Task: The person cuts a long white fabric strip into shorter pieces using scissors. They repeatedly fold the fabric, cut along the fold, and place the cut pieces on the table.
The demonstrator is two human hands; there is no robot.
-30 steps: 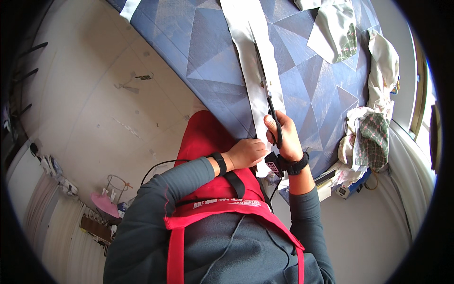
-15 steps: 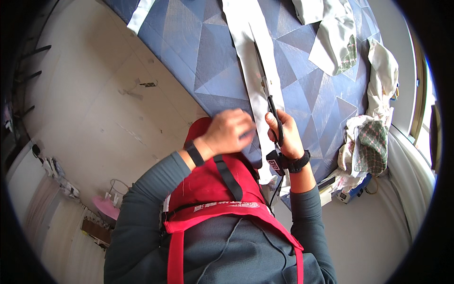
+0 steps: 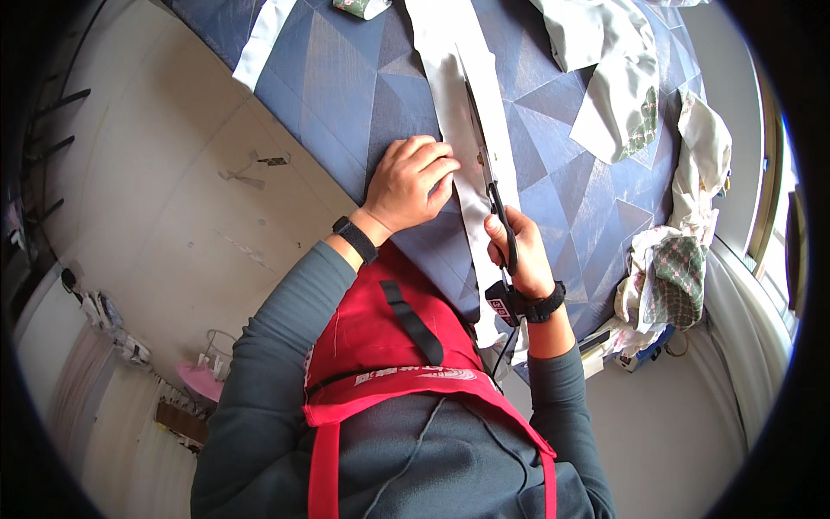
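Observation:
A long strip of white fabric (image 3: 454, 65) lies lengthwise on a table with a blue triangle-patterned cover (image 3: 337, 78). My right hand (image 3: 519, 251) grips the black handles of a pair of scissors (image 3: 486, 169), whose blades point away along the strip. My left hand (image 3: 413, 180) rests flat on the table cover with its fingertips pressing the strip's left edge, just left of the blades. Both wrists wear black bands.
Loose pale cloth pieces (image 3: 609, 78) lie on the table's right part, one with a green print. A heap of patterned rags (image 3: 670, 277) sits at the table's right end by a window. A pale floor (image 3: 156, 199) lies to the left, with a pink object (image 3: 201, 379).
My left hand has moved up from near my chest and now lies flat on the cloth beside the scissors. The view has shifted so the table sits lower in the picture.

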